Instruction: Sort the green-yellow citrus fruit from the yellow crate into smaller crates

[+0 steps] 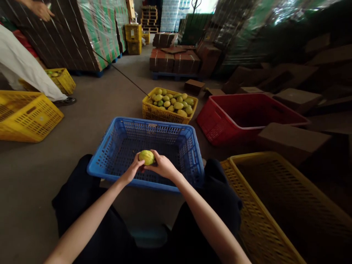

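You had 1 yellow-green fruit (146,157) at frame centre, over the inside of 1 blue crate (170,138). Both your hands were on it: left hand (134,169) pinching from the left, right hand (165,167) pinching from the right, fruit held between the fingers. Blue crate sat between your 2 knees.

Around you: 1 yellow crate of fruit (165,116) just behind the blue one, upper centre; pieces heaped and overlapping, couldn't get an exact count. 1 red crate (211,124) right of centre. 1 long yellow crate (258,205) lower right, cut off by the frame. 1 tilted yellow crate (41,117) at the left edge, and 1 smaller yellow crate (66,81) with fruit behind it. 2 stacked yellow crates (133,35) up top, left of centre.

1 co-worker upper left: 1 hand (42,11) visible, pale trousers (24,62), 1 dark shoe (68,101). 1 thin dark line (121,72) ran diagonally down to the fruit-filled crate.
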